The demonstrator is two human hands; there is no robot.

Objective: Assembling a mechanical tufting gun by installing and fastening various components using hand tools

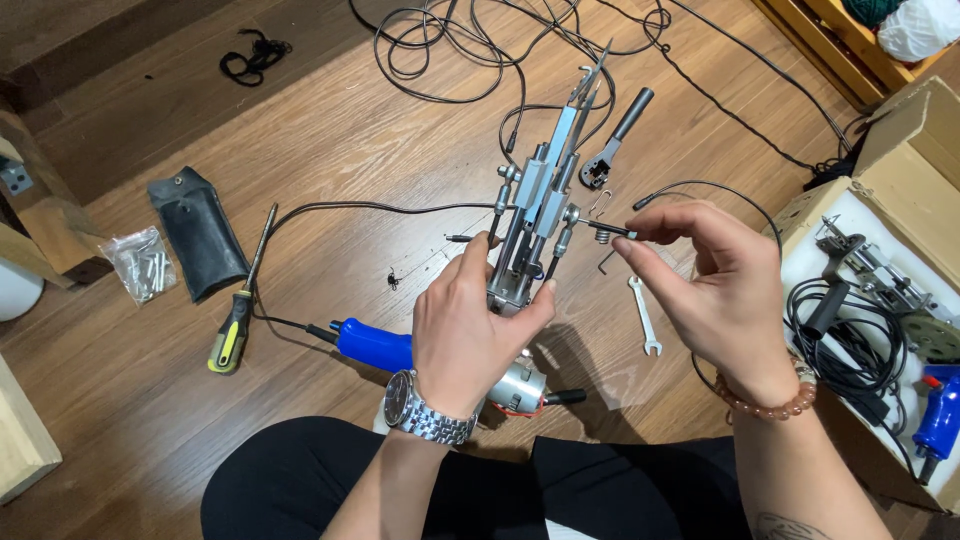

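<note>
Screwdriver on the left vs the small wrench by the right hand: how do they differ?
The screwdriver has a yellow-and-black handle with a dark shaft; the wrench is bare silver metal throughout. The screwdriver looks clearly longer than the wrench. The screwdriver lies left of the left hand, apart from it; the wrench lies just under the right hand, also untouched. Both lie flat on the wooden floor.

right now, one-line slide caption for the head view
Left hand grips a blue-handled metal tufting gun upright while the right hand pinches a small dark pin at its side.
</note>
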